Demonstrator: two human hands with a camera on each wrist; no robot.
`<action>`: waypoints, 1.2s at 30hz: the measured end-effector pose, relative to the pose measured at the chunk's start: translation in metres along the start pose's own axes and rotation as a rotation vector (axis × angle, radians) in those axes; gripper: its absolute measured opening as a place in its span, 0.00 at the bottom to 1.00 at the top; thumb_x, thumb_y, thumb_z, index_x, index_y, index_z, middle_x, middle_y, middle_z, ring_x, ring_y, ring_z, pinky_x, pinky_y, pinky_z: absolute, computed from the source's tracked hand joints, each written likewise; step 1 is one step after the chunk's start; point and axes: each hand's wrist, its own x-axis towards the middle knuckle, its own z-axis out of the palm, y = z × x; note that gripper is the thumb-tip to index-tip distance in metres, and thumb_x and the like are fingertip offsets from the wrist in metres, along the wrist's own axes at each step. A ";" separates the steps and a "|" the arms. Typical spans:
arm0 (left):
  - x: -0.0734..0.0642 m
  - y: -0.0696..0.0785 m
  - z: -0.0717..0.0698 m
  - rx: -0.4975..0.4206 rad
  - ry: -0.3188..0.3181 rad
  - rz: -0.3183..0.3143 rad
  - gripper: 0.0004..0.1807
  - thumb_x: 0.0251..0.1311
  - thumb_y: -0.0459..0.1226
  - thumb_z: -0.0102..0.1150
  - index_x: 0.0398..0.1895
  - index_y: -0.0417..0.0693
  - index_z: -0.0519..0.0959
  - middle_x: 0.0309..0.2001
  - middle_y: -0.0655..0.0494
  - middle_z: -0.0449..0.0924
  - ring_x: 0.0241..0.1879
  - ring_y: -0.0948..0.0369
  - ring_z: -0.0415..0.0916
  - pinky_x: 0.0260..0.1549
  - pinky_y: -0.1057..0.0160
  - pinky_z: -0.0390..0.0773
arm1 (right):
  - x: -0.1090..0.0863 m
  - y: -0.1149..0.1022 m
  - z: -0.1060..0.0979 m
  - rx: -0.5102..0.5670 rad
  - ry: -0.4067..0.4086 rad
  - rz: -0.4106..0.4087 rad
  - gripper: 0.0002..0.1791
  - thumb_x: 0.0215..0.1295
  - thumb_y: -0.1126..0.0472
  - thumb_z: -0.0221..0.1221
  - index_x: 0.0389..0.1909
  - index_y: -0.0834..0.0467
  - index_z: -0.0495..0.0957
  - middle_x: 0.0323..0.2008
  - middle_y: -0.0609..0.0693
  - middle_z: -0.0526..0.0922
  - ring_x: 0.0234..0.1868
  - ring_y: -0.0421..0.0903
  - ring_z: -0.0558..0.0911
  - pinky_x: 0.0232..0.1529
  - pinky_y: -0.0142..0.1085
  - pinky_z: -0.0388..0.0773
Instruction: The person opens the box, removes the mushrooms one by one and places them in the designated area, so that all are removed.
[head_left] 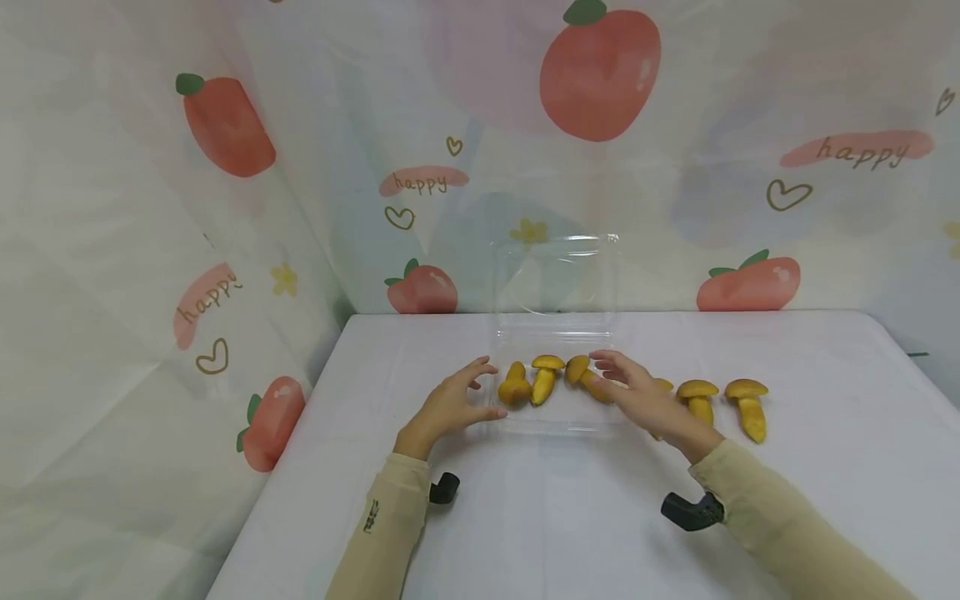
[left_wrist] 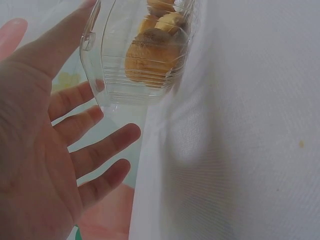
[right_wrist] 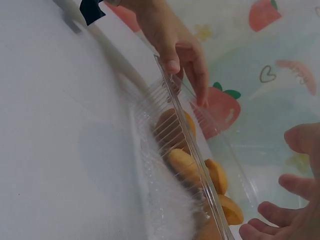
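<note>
Clear box (head_left: 555, 430) sat on the tabletop (head_left: 540, 525) between the two hands, lid (head_left: 557, 279) standing up at its far side, beyond the fingertips. Left hand (head_left: 453, 402) was at the box's left end, thumb and fingers spread around the near corner, no grip; thumb looked to be at the rim, actual contact hard to confirm. Right hand (head_left: 651, 406) was over the box's right end, fingers loosely extended, holding nothing. Three mushrooms (head_left: 546, 382) lay in the box between the hands, the rightmost just beside the right thumb in the head view. Three loose mushrooms (head_left: 752, 410) lay outside the box, to the right of the right hand, one mostly hidden behind it. Box looked like thin plastic: light, springy, slick, likely to flex or crease if squeezed hard. Best hold seemed the rim at both ends, low force; for the lid, its free top edge. Mushrooms looked light and fairly firm, smooth-surfaced, prone to roll on their round caps; real or fake, couldn't tell. Stem just under the cap looked the safest pinch; a grip on the dome would probably slip.
</note>
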 end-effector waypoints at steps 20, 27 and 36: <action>0.000 -0.002 -0.001 -0.002 0.004 0.009 0.42 0.53 0.55 0.74 0.71 0.60 0.70 0.80 0.65 0.56 0.64 0.54 0.75 0.63 0.43 0.76 | 0.043 0.011 0.024 -0.073 -0.065 0.080 0.40 0.75 0.55 0.55 0.79 0.64 0.48 0.79 0.70 0.48 0.79 0.71 0.48 0.76 0.67 0.47; -0.002 0.002 -0.002 -0.007 0.000 0.014 0.42 0.53 0.55 0.75 0.71 0.59 0.71 0.80 0.64 0.56 0.64 0.53 0.75 0.63 0.43 0.75 | 0.047 0.011 0.028 -0.098 -0.091 0.077 0.39 0.74 0.58 0.55 0.79 0.65 0.49 0.78 0.70 0.50 0.79 0.70 0.49 0.77 0.65 0.47; -0.001 0.001 -0.002 0.005 0.000 0.018 0.42 0.52 0.57 0.74 0.71 0.61 0.70 0.80 0.66 0.56 0.65 0.54 0.75 0.64 0.43 0.75 | 0.047 0.013 0.031 -0.104 -0.092 0.094 0.34 0.72 0.64 0.55 0.76 0.66 0.58 0.72 0.69 0.65 0.67 0.64 0.69 0.71 0.60 0.66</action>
